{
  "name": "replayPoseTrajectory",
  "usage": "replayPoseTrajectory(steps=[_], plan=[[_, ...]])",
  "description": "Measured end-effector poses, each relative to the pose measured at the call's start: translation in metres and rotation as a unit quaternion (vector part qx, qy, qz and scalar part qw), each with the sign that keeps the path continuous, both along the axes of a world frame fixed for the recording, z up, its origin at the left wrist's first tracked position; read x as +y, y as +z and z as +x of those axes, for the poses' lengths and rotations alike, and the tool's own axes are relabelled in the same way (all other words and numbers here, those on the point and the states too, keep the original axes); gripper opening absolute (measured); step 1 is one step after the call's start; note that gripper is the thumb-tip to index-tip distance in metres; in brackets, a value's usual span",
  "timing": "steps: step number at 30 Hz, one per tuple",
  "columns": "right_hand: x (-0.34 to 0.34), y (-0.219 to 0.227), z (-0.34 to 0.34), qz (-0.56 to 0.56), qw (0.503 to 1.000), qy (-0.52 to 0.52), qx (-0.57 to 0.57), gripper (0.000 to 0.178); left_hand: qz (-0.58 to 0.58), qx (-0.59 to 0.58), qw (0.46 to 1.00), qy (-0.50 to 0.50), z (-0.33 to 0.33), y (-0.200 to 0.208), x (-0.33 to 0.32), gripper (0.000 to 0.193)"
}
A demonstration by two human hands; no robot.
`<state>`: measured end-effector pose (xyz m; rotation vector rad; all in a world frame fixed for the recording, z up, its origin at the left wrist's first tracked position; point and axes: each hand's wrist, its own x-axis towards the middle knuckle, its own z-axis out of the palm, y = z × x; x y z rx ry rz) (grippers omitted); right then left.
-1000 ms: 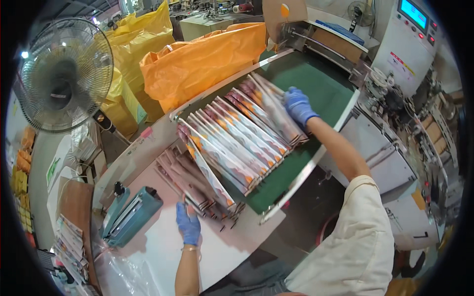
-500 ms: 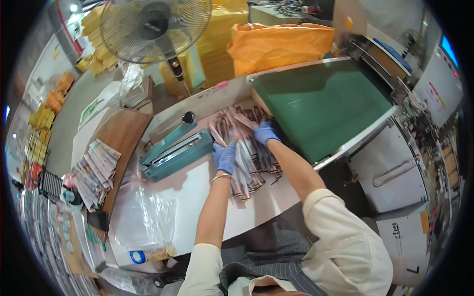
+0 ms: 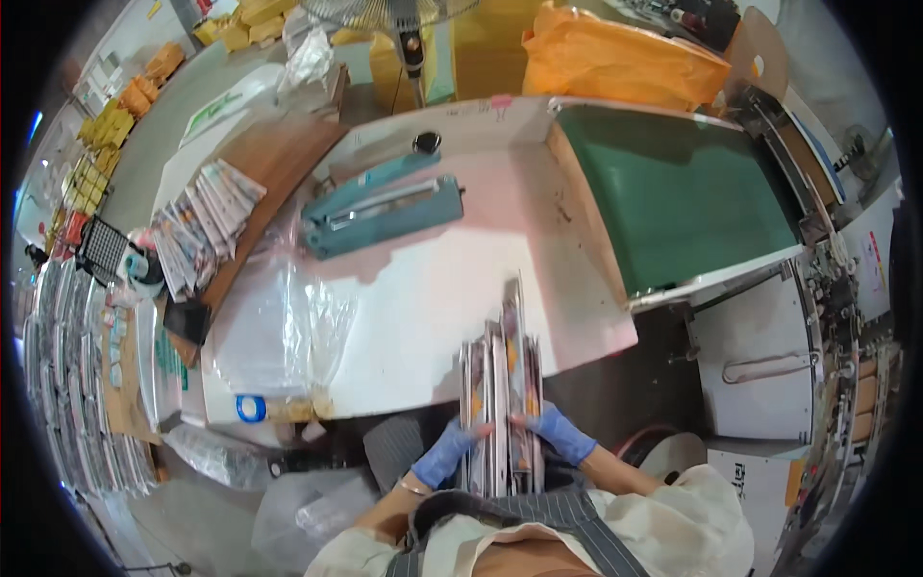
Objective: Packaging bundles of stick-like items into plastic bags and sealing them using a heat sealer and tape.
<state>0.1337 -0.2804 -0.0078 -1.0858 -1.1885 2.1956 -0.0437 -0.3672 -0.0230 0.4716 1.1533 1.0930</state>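
I hold a stack of flat colourful packets (image 3: 502, 394) on edge against my body, over the near edge of the white table (image 3: 423, 298). My left hand (image 3: 444, 454), in a blue glove, presses the stack's left side. My right hand (image 3: 560, 433), also in a blue glove, presses its right side. The stack's far end reaches over the tabletop.
A teal heat sealer (image 3: 380, 213) lies further back on the table. A green conveyor belt (image 3: 683, 197) runs to the right, an orange bag (image 3: 615, 58) behind it. Clear plastic bags (image 3: 274, 332) lie at the left, more packets (image 3: 197, 226) on a wooden board. A fan (image 3: 409, 29) stands behind.
The packets were gathered from the table into one stack and pulled toward my body. Both hands moved from the tabletop to the stack's sides. My view shifted down and left.
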Motion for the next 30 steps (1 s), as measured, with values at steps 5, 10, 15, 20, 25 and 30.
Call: replayPoseTrajectory(steps=[5,10,15,20,25,30], plan=[[0.035,0.092,-0.053,0.093,0.976,-0.009,0.197,0.079,0.237,0.002,0.970,0.047,-0.031,0.072,0.043,0.097],[0.104,0.025,-0.068,0.312,0.937,0.154,0.028,0.120,0.366,0.289,0.883,-0.050,-0.084,0.112,0.093,0.119],[0.093,0.115,-0.109,0.401,0.875,0.049,0.265,0.128,0.461,0.462,0.755,-0.071,-0.111,0.092,0.110,0.139],[0.111,0.133,-0.124,0.477,0.835,0.061,0.268,0.121,0.492,0.037,0.870,0.003,-0.087,0.124,0.121,0.147],[0.091,0.133,-0.132,0.394,0.907,0.002,0.152,0.090,0.427,0.348,0.834,0.033,-0.099,0.119,0.106,0.099],[0.078,0.135,-0.147,0.218,0.954,0.159,0.128,0.079,0.115,-0.128,0.985,0.000,-0.082,0.108,0.037,0.077]])
